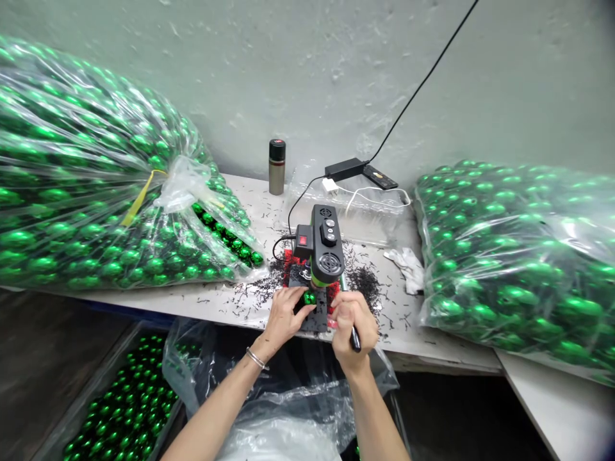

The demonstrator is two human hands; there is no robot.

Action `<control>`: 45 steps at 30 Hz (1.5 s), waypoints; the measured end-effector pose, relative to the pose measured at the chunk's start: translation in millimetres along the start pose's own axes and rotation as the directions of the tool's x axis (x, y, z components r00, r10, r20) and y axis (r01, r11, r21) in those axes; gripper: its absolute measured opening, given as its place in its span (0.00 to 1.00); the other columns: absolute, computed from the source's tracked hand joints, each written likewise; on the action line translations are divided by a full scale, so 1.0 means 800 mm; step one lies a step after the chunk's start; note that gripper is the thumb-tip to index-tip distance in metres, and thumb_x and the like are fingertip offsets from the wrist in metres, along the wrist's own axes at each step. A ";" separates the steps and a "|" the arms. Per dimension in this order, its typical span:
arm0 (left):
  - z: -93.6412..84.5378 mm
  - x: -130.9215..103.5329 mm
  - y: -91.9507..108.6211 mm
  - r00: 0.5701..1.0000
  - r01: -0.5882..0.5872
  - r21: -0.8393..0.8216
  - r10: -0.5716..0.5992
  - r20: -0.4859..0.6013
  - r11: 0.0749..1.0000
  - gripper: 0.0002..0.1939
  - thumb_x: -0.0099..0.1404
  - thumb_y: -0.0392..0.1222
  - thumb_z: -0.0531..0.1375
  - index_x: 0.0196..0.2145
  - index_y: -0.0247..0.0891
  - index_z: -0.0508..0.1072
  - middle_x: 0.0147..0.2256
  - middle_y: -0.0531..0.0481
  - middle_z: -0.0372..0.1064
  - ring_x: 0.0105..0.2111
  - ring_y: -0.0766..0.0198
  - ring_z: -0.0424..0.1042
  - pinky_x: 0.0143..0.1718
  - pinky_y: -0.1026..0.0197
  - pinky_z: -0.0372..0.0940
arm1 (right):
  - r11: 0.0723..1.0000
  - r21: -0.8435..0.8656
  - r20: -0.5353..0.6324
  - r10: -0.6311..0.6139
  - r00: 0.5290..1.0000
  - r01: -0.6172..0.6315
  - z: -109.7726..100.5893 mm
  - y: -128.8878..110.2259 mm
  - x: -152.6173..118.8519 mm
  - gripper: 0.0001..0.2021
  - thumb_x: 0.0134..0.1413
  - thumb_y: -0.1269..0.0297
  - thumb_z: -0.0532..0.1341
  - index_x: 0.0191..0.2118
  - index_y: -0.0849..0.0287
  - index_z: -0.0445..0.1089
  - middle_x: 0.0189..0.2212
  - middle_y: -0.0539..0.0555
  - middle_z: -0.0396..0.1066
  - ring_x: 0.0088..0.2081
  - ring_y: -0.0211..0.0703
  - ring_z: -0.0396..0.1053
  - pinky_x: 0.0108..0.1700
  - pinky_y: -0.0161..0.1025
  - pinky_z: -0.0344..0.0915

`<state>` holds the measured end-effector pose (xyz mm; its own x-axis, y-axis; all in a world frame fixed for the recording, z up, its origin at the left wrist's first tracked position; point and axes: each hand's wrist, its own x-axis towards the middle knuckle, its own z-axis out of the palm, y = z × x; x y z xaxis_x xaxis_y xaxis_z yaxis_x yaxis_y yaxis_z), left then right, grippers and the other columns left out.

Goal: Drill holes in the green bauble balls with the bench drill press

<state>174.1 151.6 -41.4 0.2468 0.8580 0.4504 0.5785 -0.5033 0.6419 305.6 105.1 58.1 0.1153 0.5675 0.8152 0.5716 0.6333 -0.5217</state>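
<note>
A small black benchtop machine with a red switch stands on the table in front of me. Under its head sits a shiny green ball. My left hand grips this ball from the left, thumb on the near side and fingers on the far side. The fingers of my right hand are wrapped round the machine's lever, whose black handle end pokes out below the fist. Dark curly shavings lie around the machine base.
Big clear bags of green balls lie at left and right. Behind the machine are a flask, a power adapter and a clear tray. Below the table edge are a crate of green balls and a plastic bag.
</note>
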 end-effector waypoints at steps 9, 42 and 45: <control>0.005 -0.004 -0.004 0.998 0.060 -0.053 -0.059 0.024 0.997 0.16 0.67 0.47 0.61 0.50 0.40 0.73 0.47 0.41 0.75 0.47 0.51 0.72 0.52 0.46 0.61 | 0.987 -0.085 -0.034 -0.137 0.990 0.133 0.016 0.036 -0.041 0.14 0.65 0.68 0.47 0.28 0.57 0.60 0.27 0.50 0.64 0.29 0.37 0.65 0.37 0.42 0.67; -0.094 0.033 -0.036 0.983 0.160 0.280 -0.128 -0.131 0.946 0.18 0.72 0.42 0.49 0.52 0.35 0.72 0.51 0.34 0.70 0.54 0.45 0.65 0.54 0.43 0.58 | 1.000 0.017 -0.009 0.010 1.000 -0.010 -0.002 -0.005 0.012 0.13 0.60 0.77 0.52 0.25 0.57 0.59 0.25 0.49 0.63 0.28 0.36 0.64 0.30 0.37 0.58; -0.108 0.093 -0.060 0.974 0.208 0.467 -0.226 -0.018 0.859 0.12 0.68 0.35 0.52 0.41 0.32 0.75 0.41 0.31 0.73 0.45 0.44 0.68 0.49 0.45 0.58 | 1.000 0.018 -0.010 0.009 1.000 -0.009 -0.002 -0.005 0.011 0.13 0.59 0.78 0.52 0.26 0.57 0.59 0.25 0.49 0.62 0.27 0.36 0.63 0.29 0.37 0.58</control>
<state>97.4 230.7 15.0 0.0956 0.9475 0.3052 0.9116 -0.2065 0.3554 305.8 106.6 67.9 0.1282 0.5680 0.8130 0.5558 0.6378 -0.5333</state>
